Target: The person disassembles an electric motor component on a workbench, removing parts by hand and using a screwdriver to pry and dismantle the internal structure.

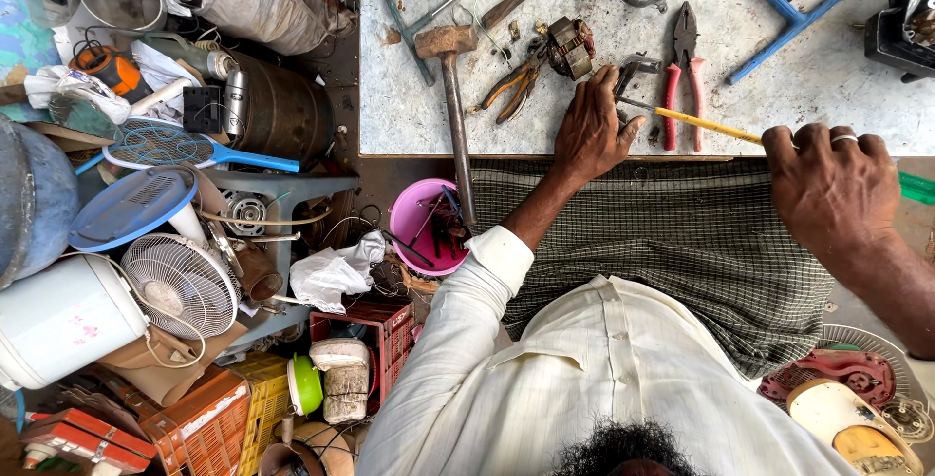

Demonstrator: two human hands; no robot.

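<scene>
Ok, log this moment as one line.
left hand: on small metal part | right hand: grips yellow screwdriver | beside: red pliers, hammer

A hammer (453,96) and red-handled pliers (685,72) lie on the bench; a pink bucket (426,228) and small fan (182,284) sit below.

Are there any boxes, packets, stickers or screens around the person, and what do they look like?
No screens or signs show.
Orange box: bottom left, flat, pale sticker on its side.
White tub: left edge, round, small pink flower print.
Red crate: floor beside the left sleeve, slotted plastic.
Yellow crate: beside it, slotted.
</scene>
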